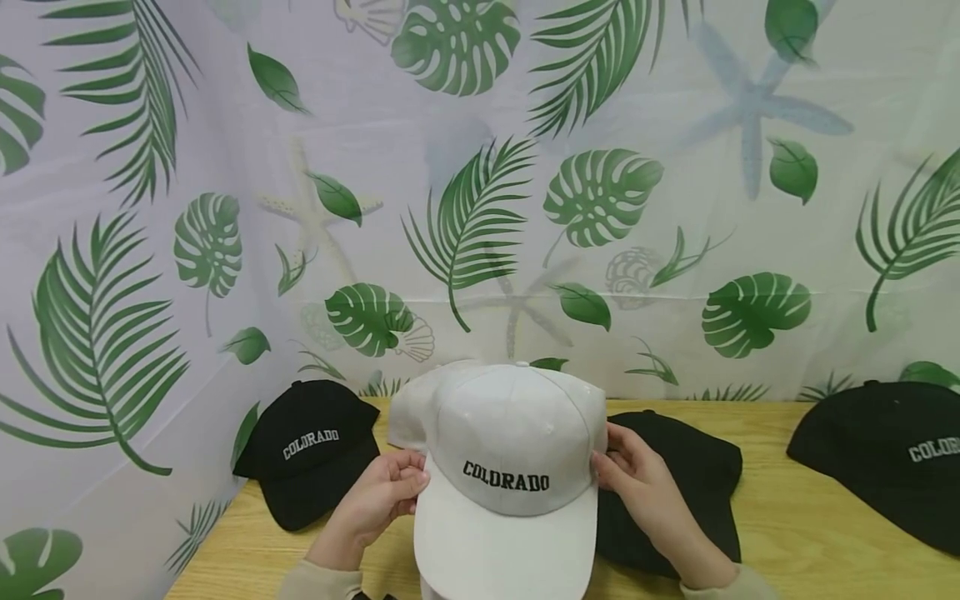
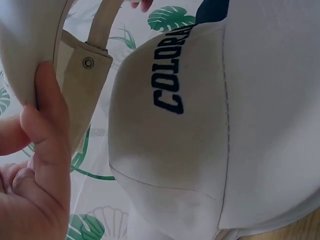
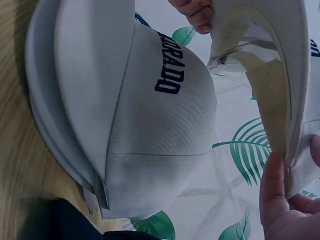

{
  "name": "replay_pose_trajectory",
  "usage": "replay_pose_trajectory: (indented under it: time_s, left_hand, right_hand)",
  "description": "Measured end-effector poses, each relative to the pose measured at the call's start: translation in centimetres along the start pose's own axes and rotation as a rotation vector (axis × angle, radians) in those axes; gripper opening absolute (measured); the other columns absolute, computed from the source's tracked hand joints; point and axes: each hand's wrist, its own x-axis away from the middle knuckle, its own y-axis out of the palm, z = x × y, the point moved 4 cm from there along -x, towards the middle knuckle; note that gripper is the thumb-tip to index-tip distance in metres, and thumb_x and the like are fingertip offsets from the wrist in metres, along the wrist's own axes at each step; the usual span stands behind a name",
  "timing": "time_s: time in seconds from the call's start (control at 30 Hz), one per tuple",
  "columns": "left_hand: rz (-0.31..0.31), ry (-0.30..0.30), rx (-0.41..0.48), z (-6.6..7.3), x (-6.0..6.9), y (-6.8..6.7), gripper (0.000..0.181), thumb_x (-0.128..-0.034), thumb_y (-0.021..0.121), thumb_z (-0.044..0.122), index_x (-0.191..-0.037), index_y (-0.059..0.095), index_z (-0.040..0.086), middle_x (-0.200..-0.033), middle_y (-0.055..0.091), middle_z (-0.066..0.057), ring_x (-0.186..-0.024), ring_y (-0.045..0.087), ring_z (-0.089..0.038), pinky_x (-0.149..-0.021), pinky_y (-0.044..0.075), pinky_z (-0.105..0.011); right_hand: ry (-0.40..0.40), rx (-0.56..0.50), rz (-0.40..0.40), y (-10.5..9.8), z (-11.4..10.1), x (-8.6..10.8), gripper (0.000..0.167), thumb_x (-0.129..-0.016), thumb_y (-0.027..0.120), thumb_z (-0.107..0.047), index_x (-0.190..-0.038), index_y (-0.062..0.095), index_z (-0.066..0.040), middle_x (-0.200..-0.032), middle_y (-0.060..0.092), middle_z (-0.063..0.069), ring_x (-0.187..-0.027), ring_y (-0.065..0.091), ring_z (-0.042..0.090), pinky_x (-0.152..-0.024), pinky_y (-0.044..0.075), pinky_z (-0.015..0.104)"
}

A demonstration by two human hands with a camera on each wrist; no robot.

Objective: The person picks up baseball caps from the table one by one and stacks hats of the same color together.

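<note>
At the left, a black cap point(image 1: 307, 483) lies beside the left hand point(image 1: 378, 498), whose fingers and thumb pinch the near edge of a white COLORADO cap point(image 1: 517, 429). That cap is held up just above stacked white caps point(image 3: 165, 120) on the worktop point(image 1: 791, 533); the right hand point(image 1: 645, 483) pinches its other side, fingers closed against thumb, before another black cap point(image 1: 701, 475).
</note>
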Motion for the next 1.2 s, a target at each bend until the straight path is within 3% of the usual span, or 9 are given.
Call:
replay_pose_trajectory:
  time_s: [0.2, 0.4, 0.63, 0.9, 1.03, 1.2]
  left_hand:
    - [-0.054, -0.026, 0.003, 0.1, 0.1, -0.7, 0.004, -0.0885, 0.049, 0.002, -0.092, 0.048, 0.0, -0.068, 0.056, 0.004, -0.057, 0.05, -0.004, -0.053, 0.043, -0.017]
    - [-0.091, -0.128, -0.019, -0.7, 0.5, -2.1, 0.039, -0.0848, 0.055, 0.002, -0.115, 0.032, -0.007, -0.074, 0.056, -0.001, -0.056, 0.051, -0.007, -0.052, 0.047, -0.02]
    - [-0.054, -0.187, -0.077, -2.0, 0.3, -3.1, 0.067, -0.0828, 0.058, 0.004, -0.131, 0.012, -0.002, -0.074, 0.053, -0.004, -0.054, 0.053, -0.01, -0.052, 0.048, -0.024]
    - [-0.035, -0.277, -0.14, -3.2, 0.1, -3.0, 0.074, -0.0821, 0.057, 0.002, -0.135, 0.005, 0.004, -0.075, 0.048, -0.006, -0.058, 0.054, -0.013, -0.052, 0.048, -0.025]
    - [0.0, -0.273, -0.16, -3.1, 0.1, -3.1, 0.078, -0.0799, 0.06, 0.002, -0.135, 0.005, 0.006, -0.079, 0.045, -0.006, -0.061, 0.054, -0.014, -0.052, 0.049, -0.027]
    - [0.016, -0.212, -0.132, -2.6, 0.0, -3.6, 0.079, -0.0802, 0.061, 0.004, -0.135, 0.006, 0.015, -0.092, 0.048, -0.009, -0.079, 0.055, -0.019, -0.057, 0.05, -0.036]
  right_hand:
    - [0.028, 0.01, 0.049, 0.7, -0.3, -0.7, 0.038, -0.088, 0.055, -0.009, -0.121, 0.043, 0.003, -0.111, 0.051, 0.019, -0.088, 0.056, 0.015, -0.067, 0.048, 0.026]
    - [0.025, 0.061, 0.076, 2.1, -0.1, -1.7, 0.033, -0.084, 0.06, -0.009, -0.112, 0.049, 0.005, -0.096, 0.056, 0.014, -0.078, 0.056, 0.016, -0.062, 0.047, 0.025]
    - [0.054, 0.164, 0.093, 3.0, 1.2, -2.6, 0.032, -0.082, 0.063, -0.01, -0.109, 0.051, 0.003, -0.088, 0.055, 0.011, -0.069, 0.054, 0.016, -0.056, 0.048, 0.026]
    - [0.091, 0.221, 0.085, 3.2, 2.5, -2.8, 0.029, -0.082, 0.063, -0.012, -0.104, 0.05, 0.003, -0.082, 0.05, 0.008, -0.065, 0.053, 0.014, -0.054, 0.048, 0.028]
    - [0.089, 0.198, 0.063, 3.3, 2.6, -2.8, 0.028, -0.083, 0.062, -0.012, -0.104, 0.051, 0.003, -0.091, 0.053, 0.01, -0.071, 0.056, 0.015, -0.057, 0.049, 0.03]
    - [0.084, 0.112, 0.003, 3.5, 2.4, -2.7, 0.03, -0.084, 0.06, -0.009, -0.11, 0.052, 0.003, -0.106, 0.053, 0.014, -0.078, 0.059, 0.018, -0.058, 0.049, 0.03]
